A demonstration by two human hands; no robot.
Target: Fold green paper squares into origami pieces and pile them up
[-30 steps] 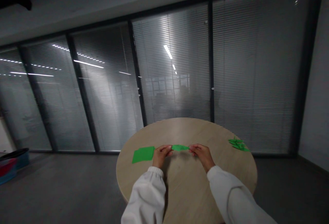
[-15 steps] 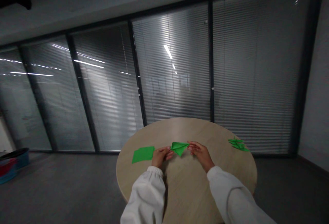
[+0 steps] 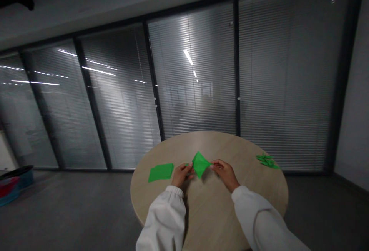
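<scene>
A green sheet of paper [image 3: 200, 164], spread into a diamond shape, is held just above the table between my two hands. My left hand [image 3: 182, 174] pinches its left corner between thumb and fingers. The opposite corner, on the right, is gripped by the fingertips of my right hand [image 3: 225, 173]. Beside my left hand lies a stack of green paper sheets [image 3: 160, 172]. On the right side of the table rests a small pile of folded green paper pieces [image 3: 267, 161].
The round wooden table [image 3: 213, 212] stands before a glass partition with blinds [image 3: 196, 108]. Blue and red buckets [image 3: 17, 183] sit on the floor at far left.
The green paper has opened out: its upper corner now stands up, where before it hung as a folded triangle. Both hands keep nearly the same place.
</scene>
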